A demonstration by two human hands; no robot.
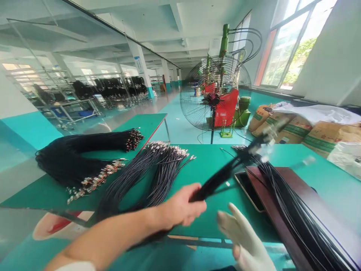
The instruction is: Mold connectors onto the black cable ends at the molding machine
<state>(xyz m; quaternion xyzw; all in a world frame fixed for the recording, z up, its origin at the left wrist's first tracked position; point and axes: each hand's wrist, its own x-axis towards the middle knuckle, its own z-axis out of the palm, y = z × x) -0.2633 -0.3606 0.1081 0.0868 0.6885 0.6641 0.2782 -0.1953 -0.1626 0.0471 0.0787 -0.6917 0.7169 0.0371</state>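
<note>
My bare left hand [184, 205] is wrapped around a bundle of black cables [222, 175], whose connector ends blur at the upper right. To its right, my gloved right hand [239, 235] is apart from the bundle, fingers spread, holding nothing. On the green table [208, 158] a looped pile of black cables [166, 169] with pale metal ends lies left of my left hand. Another cable bundle [293, 210] lies over a dark red-brown board [278, 178] on the right. A tablet-like device [249, 190] sits partly under the board's left edge.
At the left, a thick cable pile [76, 150] with coppery ends lies on an adjoining green table [146, 122]. A large caged fan [214, 98] stands beyond the table, before red and green machinery. Brown sacks [324, 133] line the window wall. A pink-white tub [53, 226] is below the left table.
</note>
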